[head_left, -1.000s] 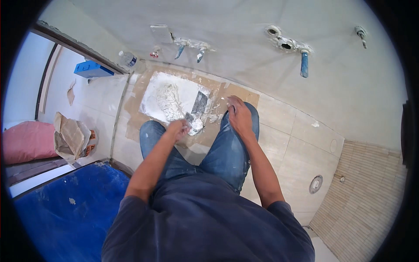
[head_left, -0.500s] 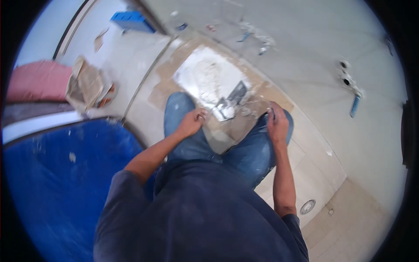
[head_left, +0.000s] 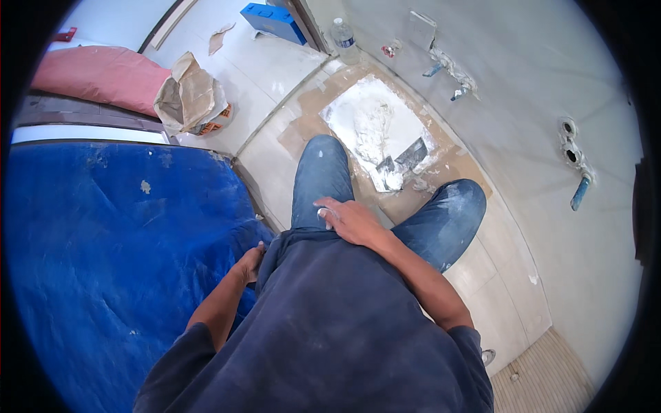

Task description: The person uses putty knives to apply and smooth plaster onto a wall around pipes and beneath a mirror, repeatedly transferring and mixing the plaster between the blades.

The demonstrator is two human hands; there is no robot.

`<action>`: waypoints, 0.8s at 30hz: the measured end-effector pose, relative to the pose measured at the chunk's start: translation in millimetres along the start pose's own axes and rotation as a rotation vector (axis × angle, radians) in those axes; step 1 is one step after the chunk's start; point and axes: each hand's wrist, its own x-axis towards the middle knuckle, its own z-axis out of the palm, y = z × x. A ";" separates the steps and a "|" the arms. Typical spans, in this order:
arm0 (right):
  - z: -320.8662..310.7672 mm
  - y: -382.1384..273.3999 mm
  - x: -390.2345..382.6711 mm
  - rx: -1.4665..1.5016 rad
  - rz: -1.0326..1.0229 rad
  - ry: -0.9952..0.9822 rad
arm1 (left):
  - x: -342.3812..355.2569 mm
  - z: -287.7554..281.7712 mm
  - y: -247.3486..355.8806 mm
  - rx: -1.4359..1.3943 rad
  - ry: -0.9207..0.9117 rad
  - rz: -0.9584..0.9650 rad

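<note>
Sits or squats low, cannot tell which, with the knees of blue jeans [head_left: 320,172] spread wide below a dark T-shirt [head_left: 358,310]. Lays the right hand [head_left: 350,220] across the lap onto the left thigh, just beyond the shirt hem, with fingers loosely bent and slightly parted, whitened at the tips. Holds the left hand [head_left: 251,263] low by the left hip, beside the shirt, with one fingertip in sight and the others mostly hidden; cannot tell their set, nor any pinch of cloth. Has white plaster [head_left: 375,131] ahead of the knees, well apart from both hands, heaped and spread over a pale rectangle on brown cardboard [head_left: 299,129]. Shows, at the near right corner of that patch, two dark flat blades [head_left: 413,153] smeared with white. Has a blue sheet [head_left: 124,227] close by on the left, wrinkled and spotted. Shows farther off, at upper left, an open paper sack [head_left: 186,96] against a pink bag [head_left: 103,76], then a blue case [head_left: 275,22] and, near the wall, a clear plastic bottle [head_left: 343,41]. Bears to the right a grey wall [head_left: 509,89] with blue pipe stubs [head_left: 582,193] jutting out, above beige floor tiles [head_left: 475,282].
</note>
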 end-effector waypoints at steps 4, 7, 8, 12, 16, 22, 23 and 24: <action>8.1 -2.5 9.3 -0.145 -0.109 -0.031 | -41.2 41.9 -25.2 0.207 0.253 0.152; 17.8 -0.3 19.5 -0.189 -0.150 -0.067 | -45.3 59.3 -42.6 0.289 0.302 0.241; 21.0 0.9 23.7 -0.206 -0.159 -0.052 | -41.9 61.6 -46.2 0.304 0.297 0.269; 36.2 8.5 34.2 -0.213 -0.212 -0.134 | -21.3 60.4 -57.6 0.330 0.314 0.358; 44.8 13.4 38.9 -0.103 -0.257 -0.201 | -5.1 60.5 -60.4 0.346 0.346 0.433; 44.8 11.4 38.0 -0.175 -0.223 -0.173 | 12.0 60.0 -58.9 0.351 0.393 0.505; 44.5 10.1 39.2 -0.177 -0.214 -0.209 | 14.7 59.5 -59.1 0.349 0.401 0.516; 45.1 9.2 39.5 -0.115 -0.213 -0.238 | 17.7 59.1 -57.4 0.352 0.412 0.525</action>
